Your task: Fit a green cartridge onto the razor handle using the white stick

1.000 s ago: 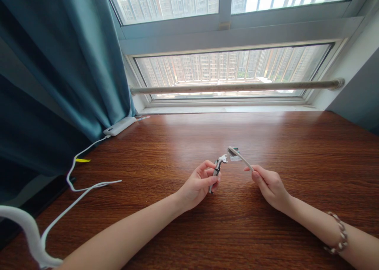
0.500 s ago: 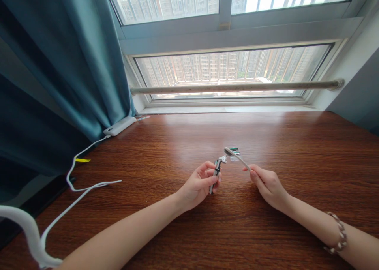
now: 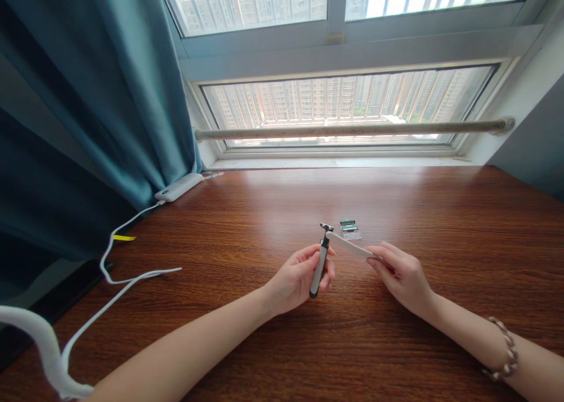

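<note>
My left hand [image 3: 299,278] is closed around a razor handle [image 3: 320,262], black and silver, held nearly upright with its bare head end at the top. My right hand [image 3: 399,272] pinches a slim white brush-like stick [image 3: 348,245] whose far tip touches the top of the razor handle. Just behind them a small clear case with green-trimmed blade cartridges [image 3: 349,228] lies on the wooden desk [image 3: 396,343].
A white power bank [image 3: 178,187] sits at the foot of the teal curtain [image 3: 83,108], with a white cable [image 3: 110,255] trailing over the desk's left side. A window with a metal rail [image 3: 352,130] runs along the back edge.
My left hand has turned the razor handle more upright. My right hand has swung the white stick leftward, away from the cartridge case, until its tip meets the handle's top.
</note>
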A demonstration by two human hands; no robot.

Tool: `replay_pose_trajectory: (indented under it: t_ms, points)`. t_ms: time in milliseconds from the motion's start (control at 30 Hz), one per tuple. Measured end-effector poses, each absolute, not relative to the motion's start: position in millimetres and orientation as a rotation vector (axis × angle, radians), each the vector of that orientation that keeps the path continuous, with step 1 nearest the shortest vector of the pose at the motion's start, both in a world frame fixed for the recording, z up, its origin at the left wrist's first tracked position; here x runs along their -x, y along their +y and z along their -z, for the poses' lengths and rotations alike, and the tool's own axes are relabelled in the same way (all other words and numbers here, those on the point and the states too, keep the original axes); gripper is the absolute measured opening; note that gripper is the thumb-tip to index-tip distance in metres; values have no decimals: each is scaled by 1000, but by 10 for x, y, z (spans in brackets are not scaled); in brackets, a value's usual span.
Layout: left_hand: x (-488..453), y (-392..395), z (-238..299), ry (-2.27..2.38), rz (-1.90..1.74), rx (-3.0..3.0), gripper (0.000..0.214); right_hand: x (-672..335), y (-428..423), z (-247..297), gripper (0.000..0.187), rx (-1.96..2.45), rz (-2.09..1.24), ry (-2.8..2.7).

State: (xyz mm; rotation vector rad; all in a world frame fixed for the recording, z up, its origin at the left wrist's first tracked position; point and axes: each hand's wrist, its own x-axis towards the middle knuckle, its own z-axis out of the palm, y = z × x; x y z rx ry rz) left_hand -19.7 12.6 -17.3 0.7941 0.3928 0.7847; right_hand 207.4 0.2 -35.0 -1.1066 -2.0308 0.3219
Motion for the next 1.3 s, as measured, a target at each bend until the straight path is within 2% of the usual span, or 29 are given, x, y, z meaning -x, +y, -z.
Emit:
replay_pose_trajectory:
  t_ms: [467, 867, 1300]
  points:
    - [217, 123, 168, 381, -751, -760, 18, -2093, 8, 369, 19, 1149, -343, -1944]
    - [231, 134, 195, 443, -751, -880, 26, -2087, -7, 333, 24, 1066, -494, -2032]
    - [246, 134, 215, 464, -700, -929, 26, -2112, -11, 332, 22, 1015, -518, -2022]
